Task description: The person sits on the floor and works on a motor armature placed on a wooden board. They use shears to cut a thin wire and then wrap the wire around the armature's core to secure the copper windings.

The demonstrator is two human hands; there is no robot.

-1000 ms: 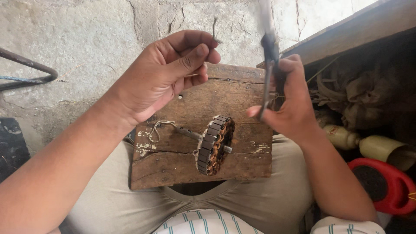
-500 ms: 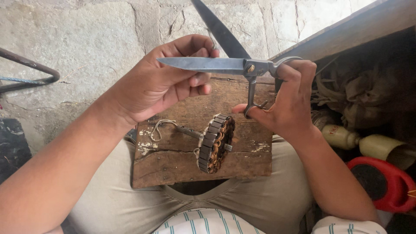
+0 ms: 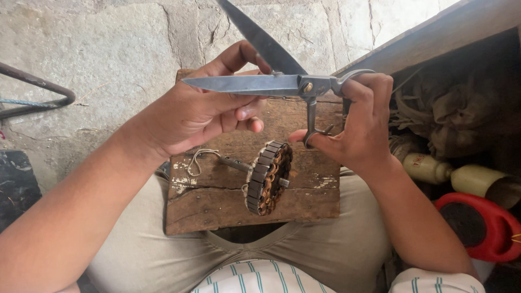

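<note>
Head cam: right hand (image 3: 362, 126) grips handles of big scissors (image 3: 271, 81), blades wide open, lower blade lying on fingers of left hand (image 3: 202, 111), w/ wound stator (image 3: 267, 177) on wooden board (image 3: 217, 201) just below both.

The person has bare arms. The left hand (image 3: 198, 111) and right hand (image 3: 361, 125) wear no gloves. Tan pants (image 3: 146, 255) cover the legs. The shirt (image 3: 260, 278) is white with thin green stripes.
</note>
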